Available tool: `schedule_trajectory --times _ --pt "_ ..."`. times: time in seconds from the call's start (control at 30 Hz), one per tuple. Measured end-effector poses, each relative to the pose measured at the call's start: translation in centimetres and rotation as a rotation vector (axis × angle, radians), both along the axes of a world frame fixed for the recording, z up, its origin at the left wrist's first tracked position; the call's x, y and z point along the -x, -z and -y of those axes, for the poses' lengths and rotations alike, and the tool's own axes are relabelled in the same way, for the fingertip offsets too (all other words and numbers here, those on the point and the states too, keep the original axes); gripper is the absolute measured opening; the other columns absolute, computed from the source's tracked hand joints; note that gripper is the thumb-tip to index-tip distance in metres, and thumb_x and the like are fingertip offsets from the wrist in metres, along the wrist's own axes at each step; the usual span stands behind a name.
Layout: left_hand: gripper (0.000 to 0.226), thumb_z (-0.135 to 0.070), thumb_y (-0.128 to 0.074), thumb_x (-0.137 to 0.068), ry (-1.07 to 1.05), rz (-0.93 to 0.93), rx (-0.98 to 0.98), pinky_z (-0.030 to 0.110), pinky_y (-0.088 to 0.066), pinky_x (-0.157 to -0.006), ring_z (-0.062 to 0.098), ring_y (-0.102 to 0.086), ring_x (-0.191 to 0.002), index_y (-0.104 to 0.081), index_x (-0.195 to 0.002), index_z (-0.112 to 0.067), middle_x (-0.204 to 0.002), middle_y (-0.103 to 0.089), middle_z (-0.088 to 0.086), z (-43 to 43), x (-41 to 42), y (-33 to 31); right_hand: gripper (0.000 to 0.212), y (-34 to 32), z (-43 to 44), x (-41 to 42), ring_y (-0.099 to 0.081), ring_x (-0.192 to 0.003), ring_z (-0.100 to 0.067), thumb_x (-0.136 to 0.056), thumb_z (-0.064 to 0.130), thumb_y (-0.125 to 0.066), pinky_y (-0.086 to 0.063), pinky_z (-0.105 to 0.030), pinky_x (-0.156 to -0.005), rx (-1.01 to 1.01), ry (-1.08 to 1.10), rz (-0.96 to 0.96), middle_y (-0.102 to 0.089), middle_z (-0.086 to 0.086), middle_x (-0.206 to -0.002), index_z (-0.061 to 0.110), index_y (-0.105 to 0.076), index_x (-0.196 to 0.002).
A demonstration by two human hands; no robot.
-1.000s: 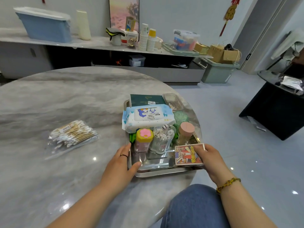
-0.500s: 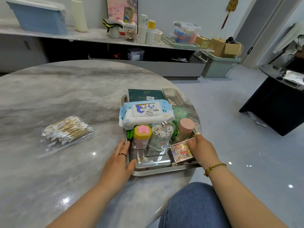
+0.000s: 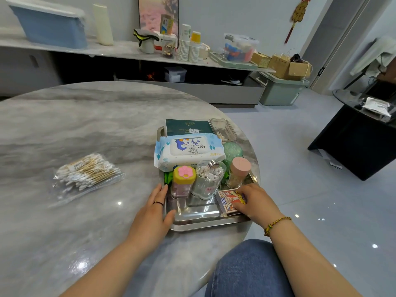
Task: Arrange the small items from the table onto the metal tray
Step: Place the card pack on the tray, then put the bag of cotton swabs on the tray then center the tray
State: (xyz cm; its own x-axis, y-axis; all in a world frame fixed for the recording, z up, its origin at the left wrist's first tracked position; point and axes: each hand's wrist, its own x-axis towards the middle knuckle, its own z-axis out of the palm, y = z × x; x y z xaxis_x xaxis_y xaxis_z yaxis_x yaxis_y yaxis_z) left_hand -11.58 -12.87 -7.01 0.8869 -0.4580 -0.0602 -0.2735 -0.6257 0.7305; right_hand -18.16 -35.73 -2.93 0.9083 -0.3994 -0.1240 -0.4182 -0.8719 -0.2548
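Observation:
The metal tray (image 3: 194, 221) sits at the table's near right edge. It carries a pack of baby wipes (image 3: 188, 150), a dark green box (image 3: 187, 126), a yellow-lidded jar (image 3: 183, 181), a clear jar of cotton swabs (image 3: 207, 181), a pink-lidded jar (image 3: 238, 173) and a green container (image 3: 232, 150). My right hand (image 3: 255, 201) presses a deck of playing cards (image 3: 228, 202) onto the tray's near right corner. My left hand (image 3: 153, 213) rests flat against the tray's left rim. A plastic bag of cotton swabs (image 3: 86, 174) lies on the table, far left of the tray.
A clear plastic box (image 3: 222, 129) stands just beyond the tray at the round marble table's (image 3: 75, 125) edge. My knee in jeans (image 3: 246, 271) is below the table edge. A low shelf (image 3: 120, 52) with boxes and cups runs along the far wall.
My right hand has carried the card deck inward and lowered it onto the tray's near right corner. My left hand stays on the tray's left rim.

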Motion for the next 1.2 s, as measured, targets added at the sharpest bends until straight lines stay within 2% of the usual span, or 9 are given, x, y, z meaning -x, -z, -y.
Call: schedule_trajectory --times 0.23,0.43,0.5,0.57,0.63,0.73,0.93,1.07,1.2 --pt "0.057 -0.025 -0.049 -0.089 0.008 0.012 -0.04 0.029 -0.028 -0.108 0.019 -0.031 -0.136 -0.025 -0.141 -0.02 -0.156 -0.004 -0.007 0.1 0.0 -0.4 0.034 0.0 0.0 0.1 -0.049 -0.11 -0.024 -0.084 0.026 -0.058 -0.041 -0.028 -0.09 0.003 0.006 0.059 -0.055 -0.01 -0.121 0.012 -0.057 -0.115" --pt "0.059 -0.026 -0.052 -0.088 0.075 -0.009 0.026 0.025 -0.026 -0.108 0.013 -0.031 -0.135 -0.024 -0.14 -0.021 -0.151 -0.025 -0.003 -2.0 -0.9 -1.4 0.016 -1.5 -1.7 0.1 -0.057 -0.091 -0.029 -0.081 0.006 -0.06 -0.038 -0.026 -0.07 -0.002 0.041 0.545 -0.067 -0.015 -0.098 0.004 -0.065 -0.096" --pt "0.055 -0.025 -0.052 -0.089 0.033 0.004 0.037 0.024 -0.028 -0.105 0.014 -0.034 -0.132 -0.028 -0.138 -0.022 -0.146 -0.032 -0.002 -3.6 -1.7 -2.1 0.01 -2.6 -2.9 -0.2 -0.061 -0.079 -0.033 -0.076 -0.003 -0.063 -0.046 -0.031 -0.063 0.026 -0.05 0.699 -0.069 -0.018 -0.083 -0.001 -0.066 -0.086" --pt "0.051 -0.023 -0.05 -0.089 -0.034 0.041 0.012 0.025 -0.027 -0.105 0.017 -0.034 -0.133 -0.032 -0.137 -0.022 -0.146 -0.034 0.0 -5.8 -2.9 -2.6 0.009 -3.3 -4.6 -0.6 -0.06 -0.074 -0.024 -0.072 -0.003 -0.061 -0.05 -0.031 -0.061 0.08 -0.192 0.814 -0.069 -0.017 -0.073 -0.003 -0.066 -0.079" --pt "0.047 -0.018 -0.051 -0.089 -0.095 0.081 -0.026 0.027 -0.027 -0.106 0.02 -0.036 -0.132 -0.039 -0.134 -0.018 -0.145 -0.038 0.004 -8.2 -4.1 -2.9 0.012 -3.9 -6.6 -1.4 -0.052 -0.076 -0.013 -0.074 0.004 -0.058 -0.044 -0.025 -0.067 0.084 -0.318 0.875 -0.069 -0.016 -0.072 -0.003 -0.067 -0.079" --pt "0.044 -0.007 -0.054 -0.085 -0.173 0.112 -0.109 0.032 -0.033 -0.102 0.027 -0.044 -0.126 -0.048 -0.128 -0.011 -0.138 -0.047 0.01 -11.5 -5.7 -3.1 0.02 -4.1 -10.1 -3.3 -0.048 -0.077 -0.014 -0.075 0.01 -0.049 -0.041 -0.027 -0.07 0.062 -0.479 0.918 -0.07 -0.015 -0.071 -0.001 -0.066 -0.078" --pt "0.048 -0.009 -0.063 -0.079 -0.364 0.143 -0.151 0.04 -0.035 -0.102 0.034 -0.043 -0.123 -0.05 -0.126 -0.008 -0.137 -0.045 0.012 -15.6 -8.7 -2.9 0.021 -1.3 -17.3 -9.3 -0.068 -0.079 -0.025 -0.068 0.001 -0.062 -0.048 -0.027 -0.071 -0.044 -0.644 0.693 -0.071 -0.016 -0.083 -0.001 -0.066 -0.088" --pt "0.074 -0.018 -0.07 -0.073 -0.334 0.067 -0.208 0.038 -0.03 -0.108 0.031 -0.033 -0.131 -0.034 -0.137 -0.013 -0.147 -0.033 0.009 -16.4 -10.2 -1.9 0.045 1.8 -19.7 -12.9 -0.034 -0.129 -0.021 -0.087 0.013 -0.049 -0.03 -0.032 -0.105 -0.176 -0.634 0.227 -0.038 -0.009 -0.142 0.01 -0.04 -0.13" --pt "0.097 -0.032 -0.073 -0.067 -0.237 0.007 -0.304 0.031 -0.027 -0.109 0.025 -0.027 -0.137 -0.013 -0.143 -0.022 -0.152 -0.025 0.004 -16.6 -10.7 -1.0 0.06 3.5 -20.8 -15.6 -0.017 -0.139 -0.023 -0.085 0.015 -0.049 -0.017 -0.032 -0.114 -0.108 -0.645 0.105 -0.015 -0.011 -0.153 0.014 -0.023 -0.139"
